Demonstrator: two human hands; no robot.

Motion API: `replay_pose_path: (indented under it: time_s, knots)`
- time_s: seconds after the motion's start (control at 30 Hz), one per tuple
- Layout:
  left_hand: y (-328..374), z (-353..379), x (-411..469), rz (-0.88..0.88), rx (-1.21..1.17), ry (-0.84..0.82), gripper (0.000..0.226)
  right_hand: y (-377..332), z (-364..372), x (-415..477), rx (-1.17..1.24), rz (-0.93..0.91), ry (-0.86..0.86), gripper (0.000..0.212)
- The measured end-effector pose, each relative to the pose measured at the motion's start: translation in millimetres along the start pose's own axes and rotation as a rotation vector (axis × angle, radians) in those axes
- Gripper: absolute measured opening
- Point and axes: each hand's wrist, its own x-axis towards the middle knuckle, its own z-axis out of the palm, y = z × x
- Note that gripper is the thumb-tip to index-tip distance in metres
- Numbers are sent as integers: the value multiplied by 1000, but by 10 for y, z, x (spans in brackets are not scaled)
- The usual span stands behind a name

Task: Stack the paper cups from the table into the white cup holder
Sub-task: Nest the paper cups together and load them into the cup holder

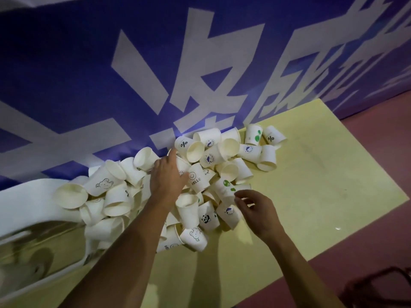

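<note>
Several white paper cups (198,178) lie in a loose heap on the yellow table (311,185), most on their sides, some printed with bears, a panda or "HELLO". The white cup holder (33,196) lies at the left, with a shiny part below it and cups resting against it. My left hand (168,176) reaches palm down into the middle of the heap, its fingers over a cup; what lies under the palm is hidden. My right hand (255,210) hovers at the heap's right edge with its fingers apart, beside a cup with green dots (225,188), holding nothing.
A blue banner with large white characters (178,74) hangs right behind the table. Reddish floor (378,141) shows to the right and front. A dark object (378,287) sits at the lower right corner.
</note>
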Motion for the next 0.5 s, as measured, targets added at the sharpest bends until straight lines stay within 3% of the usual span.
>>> replay_pose_path:
  time_s: [0.13, 0.23, 0.37, 0.5]
  knots:
    - [32, -183, -61, -47, -273, 47, 76, -133, -49, 418, -8, -59, 37, 18]
    - [72, -387, -291, -57, -535, 84, 81, -243, -38, 851, -81, -73, 38, 51]
    - [69, -448, -511, -83, -670, 26, 84, -361, 51, 1433, -327, -33, -137, 97]
    - [7, -404, -548, -104, -760, 8, 72, -359, 168, 1717, -454, -4, -251, 104]
